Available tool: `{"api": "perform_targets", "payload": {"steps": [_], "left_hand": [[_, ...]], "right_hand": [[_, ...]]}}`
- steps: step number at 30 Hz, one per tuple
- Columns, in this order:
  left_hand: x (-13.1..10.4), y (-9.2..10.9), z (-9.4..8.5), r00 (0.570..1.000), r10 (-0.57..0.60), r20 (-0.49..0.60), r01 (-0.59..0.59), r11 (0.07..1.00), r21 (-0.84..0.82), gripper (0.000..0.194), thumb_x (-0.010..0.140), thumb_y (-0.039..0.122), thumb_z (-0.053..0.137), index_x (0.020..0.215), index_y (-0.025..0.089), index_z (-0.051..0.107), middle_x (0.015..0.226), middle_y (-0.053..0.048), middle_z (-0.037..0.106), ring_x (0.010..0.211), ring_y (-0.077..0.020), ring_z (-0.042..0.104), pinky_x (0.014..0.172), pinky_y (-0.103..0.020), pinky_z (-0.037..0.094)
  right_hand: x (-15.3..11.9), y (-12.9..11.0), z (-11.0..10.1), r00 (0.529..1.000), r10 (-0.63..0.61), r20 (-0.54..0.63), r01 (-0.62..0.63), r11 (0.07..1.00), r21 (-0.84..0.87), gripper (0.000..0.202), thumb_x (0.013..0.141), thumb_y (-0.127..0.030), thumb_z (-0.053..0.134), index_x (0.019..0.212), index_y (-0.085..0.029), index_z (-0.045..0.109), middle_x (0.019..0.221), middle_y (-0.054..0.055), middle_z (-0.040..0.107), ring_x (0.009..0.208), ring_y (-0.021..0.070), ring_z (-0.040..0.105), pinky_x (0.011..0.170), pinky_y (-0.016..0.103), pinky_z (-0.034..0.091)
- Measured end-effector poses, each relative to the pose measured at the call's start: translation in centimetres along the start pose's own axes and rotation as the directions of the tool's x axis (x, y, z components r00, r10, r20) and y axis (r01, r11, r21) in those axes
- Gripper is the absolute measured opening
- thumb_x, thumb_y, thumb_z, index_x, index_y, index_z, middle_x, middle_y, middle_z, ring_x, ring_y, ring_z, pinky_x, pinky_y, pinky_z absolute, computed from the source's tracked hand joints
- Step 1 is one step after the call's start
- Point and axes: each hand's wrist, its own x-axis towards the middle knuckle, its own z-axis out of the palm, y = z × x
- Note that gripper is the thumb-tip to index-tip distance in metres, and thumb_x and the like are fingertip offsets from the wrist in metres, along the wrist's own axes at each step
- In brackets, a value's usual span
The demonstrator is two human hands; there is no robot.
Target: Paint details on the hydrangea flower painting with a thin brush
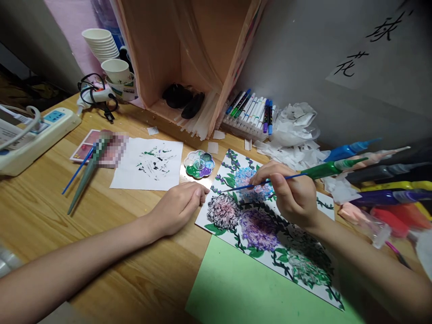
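Note:
A white board painted with flowers (259, 229) in purple, black, blue and green lies tilted on a green sheet (216, 279). My right hand (288, 191) pinches a thin blue paintbrush (251, 186) over the board; its tip is near the upper left flowers. My left hand (182, 204) rests on the table, fingers curled together against the board's left edge, and I see nothing in it. Just beyond it stands a flower-shaped palette (199, 164) with green, purple and white paint. A paint-marked white paper (148, 164) lies left of the palette.
Far left are a power strip (43, 141), another brush (78, 170) and a grey-green pointed tool (84, 184). Paper cups (116, 72) stand behind. A pink box (189, 54), markers (251, 110) and paper scraps (297, 126) line the back. Paint bottles (332, 168) lie at right.

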Motion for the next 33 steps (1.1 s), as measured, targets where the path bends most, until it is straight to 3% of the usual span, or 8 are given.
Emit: {"api": "perform_targets", "payload": {"steps": [6,13,22,27,33], "left_hand": [[0.1,0.3,-0.1,1.0,0.006,0.0,-0.006,1.0,0.028,0.038,0.095,0.025,0.023,0.076,0.016,0.054,0.09,-0.008,0.065,0.091,-0.0172,0.06,0.083,-0.034,0.047],[0.0,0.2,-0.2,1.0,0.005,0.018,-0.006,0.999,0.045,0.038,0.095,0.025,0.023,0.077,0.016,0.055,0.091,-0.008,0.066,0.089,-0.0173,0.06,0.083,-0.035,0.047],[0.1,0.3,-0.2,1.0,0.019,0.018,-0.02,0.998,0.054,0.037,0.095,0.024,0.024,0.076,0.016,0.055,0.091,-0.008,0.066,0.092,-0.0169,0.06,0.084,-0.034,0.047],[-0.1,0.2,-0.1,1.0,0.02,0.018,-0.021,0.999,0.046,0.036,0.096,0.023,0.025,0.078,0.016,0.055,0.092,-0.006,0.066,0.096,-0.0155,0.06,0.085,-0.031,0.046],[-0.1,-0.1,-0.1,1.0,0.023,0.014,-0.024,0.998,0.063,0.035,0.096,0.023,0.026,0.079,0.017,0.056,0.095,-0.004,0.066,0.098,-0.0152,0.06,0.086,-0.03,0.045]], "right_hand": [[0.8,-0.5,0.3,0.994,0.009,-0.106,-0.01,1.0,-0.007,0.028,0.096,-0.027,0.033,0.09,-0.023,0.061,0.082,0.004,0.066,0.08,0.0168,0.061,0.074,0.033,0.047],[2.6,-0.5,1.5,0.999,-0.012,0.049,0.018,0.993,-0.12,0.025,0.095,-0.024,0.037,0.093,-0.021,0.061,0.083,0.005,0.066,0.08,0.0164,0.061,0.071,0.031,0.048],[2.3,-0.5,1.1,0.999,0.015,0.052,-0.009,0.992,-0.127,0.026,0.095,-0.023,0.036,0.092,-0.02,0.062,0.083,0.005,0.066,0.08,0.0163,0.061,0.072,0.031,0.048],[1.0,-0.9,-0.7,0.988,0.03,-0.151,-0.037,0.998,-0.045,0.028,0.095,-0.026,0.035,0.089,-0.024,0.062,0.081,0.004,0.067,0.078,0.0173,0.06,0.072,0.034,0.046],[-2.2,-1.7,-3.1,0.96,0.111,-0.258,-0.118,0.993,-0.011,0.031,0.095,-0.032,0.036,0.083,-0.027,0.065,0.07,0.002,0.065,0.068,0.0182,0.06,0.065,0.035,0.045]]}}
